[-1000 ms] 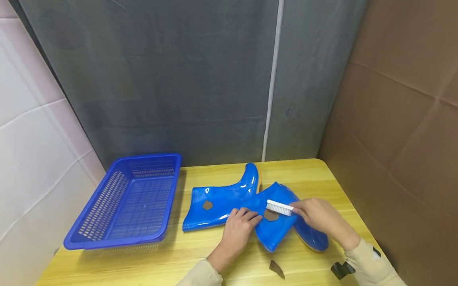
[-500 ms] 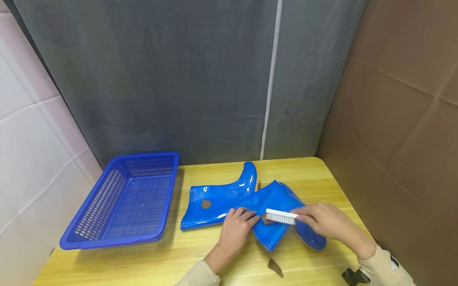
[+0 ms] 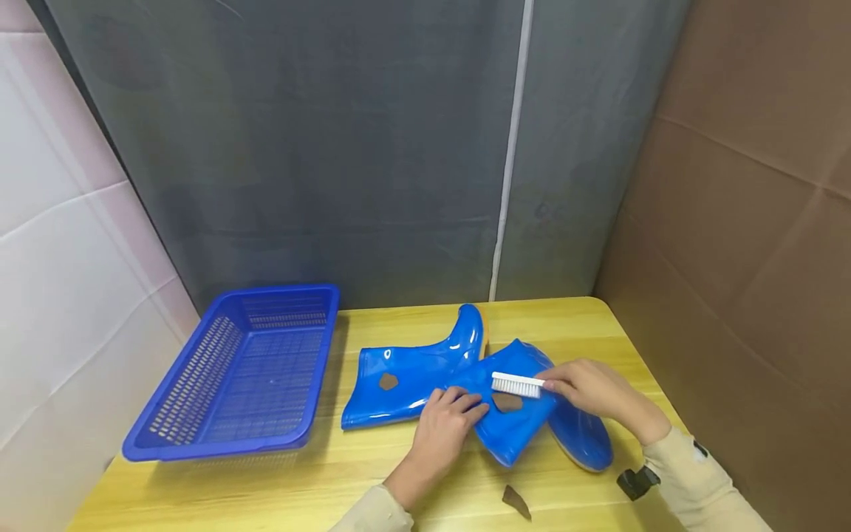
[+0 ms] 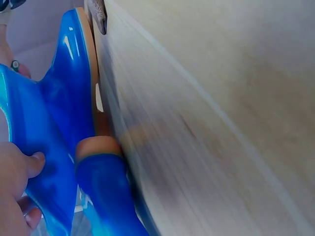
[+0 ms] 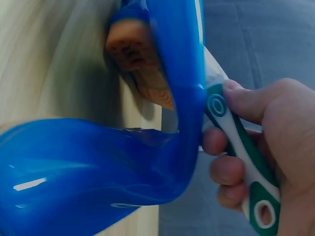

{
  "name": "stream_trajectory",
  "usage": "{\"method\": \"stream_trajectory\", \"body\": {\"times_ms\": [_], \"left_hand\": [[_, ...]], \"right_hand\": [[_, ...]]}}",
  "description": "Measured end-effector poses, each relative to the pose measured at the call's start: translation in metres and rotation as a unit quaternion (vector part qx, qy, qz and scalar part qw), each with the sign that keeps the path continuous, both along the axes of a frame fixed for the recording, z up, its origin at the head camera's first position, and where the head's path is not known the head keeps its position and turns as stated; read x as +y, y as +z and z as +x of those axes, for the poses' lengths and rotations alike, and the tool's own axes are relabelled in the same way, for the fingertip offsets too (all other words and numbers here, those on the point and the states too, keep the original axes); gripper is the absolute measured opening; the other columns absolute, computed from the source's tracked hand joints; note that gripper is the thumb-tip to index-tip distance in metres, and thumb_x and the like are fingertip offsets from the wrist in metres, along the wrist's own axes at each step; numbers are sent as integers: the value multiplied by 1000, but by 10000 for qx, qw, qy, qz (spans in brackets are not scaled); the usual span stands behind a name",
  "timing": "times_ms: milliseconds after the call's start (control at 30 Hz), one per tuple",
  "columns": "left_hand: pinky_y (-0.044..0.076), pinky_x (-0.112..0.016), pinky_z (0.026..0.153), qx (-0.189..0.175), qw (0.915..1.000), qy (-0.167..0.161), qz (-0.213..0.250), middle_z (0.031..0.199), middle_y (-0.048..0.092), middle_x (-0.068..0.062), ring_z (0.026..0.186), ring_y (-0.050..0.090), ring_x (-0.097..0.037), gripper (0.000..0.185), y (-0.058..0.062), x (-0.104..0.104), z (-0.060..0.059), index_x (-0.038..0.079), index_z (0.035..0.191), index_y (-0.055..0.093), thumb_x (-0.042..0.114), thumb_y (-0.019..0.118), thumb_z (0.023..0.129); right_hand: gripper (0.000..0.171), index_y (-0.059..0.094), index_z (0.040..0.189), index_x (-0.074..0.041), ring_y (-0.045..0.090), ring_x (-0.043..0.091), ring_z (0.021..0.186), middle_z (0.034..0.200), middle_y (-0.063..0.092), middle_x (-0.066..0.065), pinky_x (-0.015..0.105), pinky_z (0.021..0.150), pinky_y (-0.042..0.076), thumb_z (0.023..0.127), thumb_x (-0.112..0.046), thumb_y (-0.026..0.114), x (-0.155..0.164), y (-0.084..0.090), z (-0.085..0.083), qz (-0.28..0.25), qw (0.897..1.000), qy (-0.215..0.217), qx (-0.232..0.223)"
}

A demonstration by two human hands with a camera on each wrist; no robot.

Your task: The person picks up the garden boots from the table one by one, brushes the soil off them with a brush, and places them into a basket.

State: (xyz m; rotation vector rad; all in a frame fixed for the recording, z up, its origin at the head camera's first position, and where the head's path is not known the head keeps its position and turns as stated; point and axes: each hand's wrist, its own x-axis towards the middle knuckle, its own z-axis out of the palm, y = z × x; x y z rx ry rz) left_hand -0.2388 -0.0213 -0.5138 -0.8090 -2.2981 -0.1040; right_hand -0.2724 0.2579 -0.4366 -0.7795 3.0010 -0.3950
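The right hand (image 3: 592,391) is curled round the green-and-white handle of a scrubbing brush (image 3: 517,384), thumb on top and fingers wrapped beneath; the white bristle head lies across the shaft of the nearer blue rubber boot (image 3: 525,414), just above a brown patch (image 3: 507,403) stuck to the glossy surface; from the right wrist view the thumb and fingers (image 5: 231,172) plainly grip the handle against the boot's blue edge. The left hand (image 3: 444,427) rests on the same boot, its fingers bent down onto the shaft near the opening, pressing it flat to the table rather than wrapping it; the left wrist view shows a thumb (image 4: 30,164) lying against the blue rubber.

This boot lies on its side, its toe pointing toward the near right corner, its tan sole edge showing; the second blue boot (image 3: 415,369) lies just behind and to the left, touching or overlapping the first at the ankle, toe turned up toward the back, with its own brown patch (image 3: 388,381) on the shaft. A loose brown scrap (image 3: 515,501) sits on the yellow wooden table (image 3: 332,480) near the front edge, apart from both boots; a blue perforated plastic basket (image 3: 166,436) stands at the table's left; a grey curtain hangs behind, brown cardboard to the right.
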Motion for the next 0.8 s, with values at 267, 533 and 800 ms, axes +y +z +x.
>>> {"method": "stream_trajectory", "body": {"times_ms": [267,533,800], "left_hand": [[43,-24,72,186,9989,51,416,101,77,13,95,65,-9,31,0,2,1,28,103,78,8,76,79],[43,-23,70,16,9991,125,402,100,77,14,92,64,-8,30,1,4,2,26,102,79,8,77,79],[44,-24,71,-95,9992,198,334,102,77,13,94,64,-9,25,2,3,1,25,103,79,12,76,82]], "right_hand": [[25,74,117,-21,70,19,98,110,76,0,47,89,59,98,-30,60,3,9,-7,-190,9975,301,-615],[25,75,114,-25,63,3,87,104,75,-8,30,78,57,98,-35,59,11,6,3,-396,9944,501,-840],[21,75,112,-29,52,-5,75,88,70,-17,20,66,47,97,-31,62,17,4,24,-587,9939,871,-331]]}}
